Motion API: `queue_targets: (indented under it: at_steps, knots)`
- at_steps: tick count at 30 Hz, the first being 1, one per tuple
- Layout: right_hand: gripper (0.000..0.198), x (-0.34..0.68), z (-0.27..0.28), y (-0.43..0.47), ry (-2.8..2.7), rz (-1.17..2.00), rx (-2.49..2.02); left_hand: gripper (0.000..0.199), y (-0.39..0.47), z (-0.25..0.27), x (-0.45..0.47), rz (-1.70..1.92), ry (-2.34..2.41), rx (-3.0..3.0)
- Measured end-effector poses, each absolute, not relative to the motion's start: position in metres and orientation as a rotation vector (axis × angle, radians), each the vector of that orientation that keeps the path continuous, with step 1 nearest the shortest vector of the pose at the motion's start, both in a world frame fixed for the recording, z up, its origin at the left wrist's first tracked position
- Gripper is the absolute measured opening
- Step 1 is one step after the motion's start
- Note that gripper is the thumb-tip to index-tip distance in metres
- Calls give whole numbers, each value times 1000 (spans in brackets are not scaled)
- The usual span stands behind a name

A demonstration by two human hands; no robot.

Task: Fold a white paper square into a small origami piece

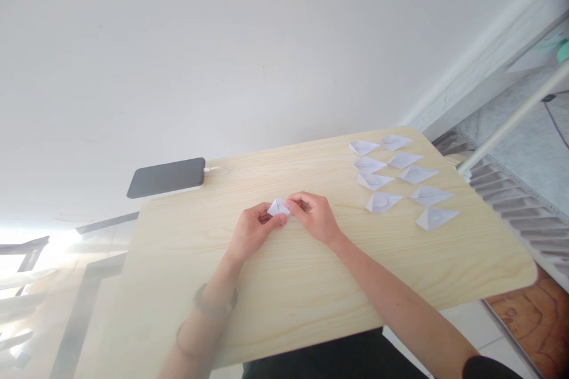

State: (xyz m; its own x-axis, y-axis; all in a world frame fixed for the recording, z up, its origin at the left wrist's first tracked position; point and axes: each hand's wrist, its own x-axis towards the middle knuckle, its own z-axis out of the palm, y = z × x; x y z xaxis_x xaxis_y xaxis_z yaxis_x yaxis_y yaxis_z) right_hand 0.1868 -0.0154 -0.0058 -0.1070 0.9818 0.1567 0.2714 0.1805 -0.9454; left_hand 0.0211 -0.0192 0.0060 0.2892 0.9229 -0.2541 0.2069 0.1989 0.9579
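A small piece of folded white paper (277,207) is held between my two hands over the middle of the wooden table (302,284). My left hand (254,230) pinches its left and lower side, thumb on the front face. At its right edge my right hand (315,217) grips with thumb and fingertips. Part of the paper is hidden behind the fingers. To the right lie several kite-shaped folded papers (383,202), set out in two slanting columns.
A dark phone (168,177) rests at the table's far left edge, with a white cable (216,170) plugged into its right end. Behind the table rises a white wall (249,59). A pale metal pole (511,121) slants beside the right edge.
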Motion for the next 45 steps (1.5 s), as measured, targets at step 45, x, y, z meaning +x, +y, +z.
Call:
queue_targets:
  at_steps: [45]
  knots:
    - [32, 192, -4, -1, -1982, 1172, -1131, 23, 9, 6, 19, 932, 1067, 1304]
